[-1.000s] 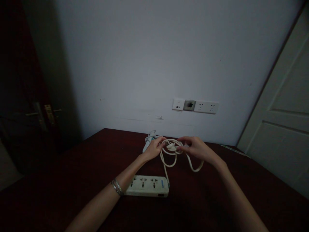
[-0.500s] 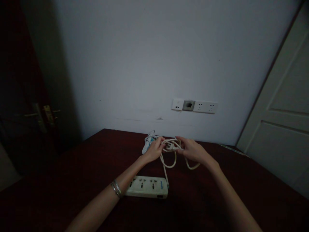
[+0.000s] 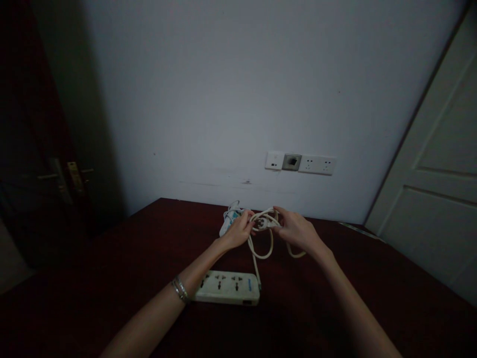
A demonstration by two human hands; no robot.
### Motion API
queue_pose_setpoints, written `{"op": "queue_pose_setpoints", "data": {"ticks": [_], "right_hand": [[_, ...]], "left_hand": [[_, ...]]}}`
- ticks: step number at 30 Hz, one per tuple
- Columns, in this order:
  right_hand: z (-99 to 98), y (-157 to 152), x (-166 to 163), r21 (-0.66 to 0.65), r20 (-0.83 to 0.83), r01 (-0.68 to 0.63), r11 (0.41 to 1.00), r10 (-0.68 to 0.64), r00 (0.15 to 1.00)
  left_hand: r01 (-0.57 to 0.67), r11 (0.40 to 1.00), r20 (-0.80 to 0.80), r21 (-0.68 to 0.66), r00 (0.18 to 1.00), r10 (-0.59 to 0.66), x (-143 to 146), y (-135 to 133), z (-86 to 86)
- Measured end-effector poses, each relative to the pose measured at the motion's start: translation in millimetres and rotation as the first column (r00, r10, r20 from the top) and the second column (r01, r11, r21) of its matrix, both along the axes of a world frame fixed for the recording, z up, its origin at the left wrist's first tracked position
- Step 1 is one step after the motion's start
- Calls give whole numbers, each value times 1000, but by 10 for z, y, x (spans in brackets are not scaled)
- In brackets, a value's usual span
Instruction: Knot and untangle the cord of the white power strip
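Between my hands is a looped white power cord (image 3: 265,257), its plug (image 3: 262,223) showing in the middle of the loops. My left hand (image 3: 239,231) is closed on the left side of the loops. On the right side, my right hand (image 3: 296,230) pinches the cord near the plug. One length of the cord runs down to a white power strip (image 3: 233,287), which lies on the dark red table (image 3: 298,308) partly behind my left forearm. Past my left hand sits a second, white and blue power strip (image 3: 225,226) with a thin cord wrapped about it.
Wall sockets (image 3: 316,165) and a grey network outlet (image 3: 291,162) are set in the pale wall above the table's back edge. A white panelled door (image 3: 439,164) leans in at the right. At the left a dark door has a brass handle (image 3: 76,176).
My right hand has shifted slightly, pulling the loops and the plug a little. The hanging loop under it has risen slightly. My left hand stays nearly where it was.
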State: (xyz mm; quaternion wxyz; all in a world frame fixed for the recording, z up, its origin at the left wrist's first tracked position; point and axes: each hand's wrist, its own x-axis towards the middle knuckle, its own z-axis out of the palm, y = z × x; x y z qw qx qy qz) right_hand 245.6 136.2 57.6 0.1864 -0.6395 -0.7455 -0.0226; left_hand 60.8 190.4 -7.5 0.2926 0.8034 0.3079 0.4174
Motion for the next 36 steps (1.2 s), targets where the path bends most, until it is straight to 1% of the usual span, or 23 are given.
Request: {"op": "queue_pose_setpoints", "data": {"ticks": [5, 9, 11, 13, 16, 20, 23, 26, 30, 36], "right_hand": [[-36, 15, -32, -3, -9, 54, 999, -54, 998], [-83, 43, -39, 21, -54, 102, 995, -101, 993], [-94, 51, -34, 49, -64, 73, 996, -70, 995], [-97, 55, -22, 80, -49, 2, 997, 2, 999], [-92, 55, 4, 128, -41, -89, 988, 95, 995], [-60, 26, 27, 161, -37, -154, 975, 162, 986], [-18, -13, 27, 150, 15, -192, 970, 192, 981], [14, -40, 32, 111, 45, -199, 974, 195, 980], [34, -50, 59, 75, 70, -189, 979, 184, 980], [54, -62, 40, 115, 170, -133, 984, 113, 979]], "left_hand": [[-11, 1000, -11, 18, 1000, 11, 9, 32, -36], [-8, 1000, 12, -14, 1000, 8, 13, 58, -66], [-13, 999, 32, -41, 999, 14, 11, 68, -76], [-18, 999, 41, -47, 999, 20, 7, 83, -89], [-54, 999, 20, -3, 998, 54, 3, 113, -120], [-137, 985, -20, 105, 990, 139, 7, 139, -159], [-115, 987, -21, 114, 993, 119, 23, 135, -173], [-77, 986, 0, 149, 997, 78, 39, 131, -183], [-75, 978, -17, 196, 997, 79, 35, 126, -183], [-98, 959, -119, 264, 984, 134, 16, 68, -138]]}}
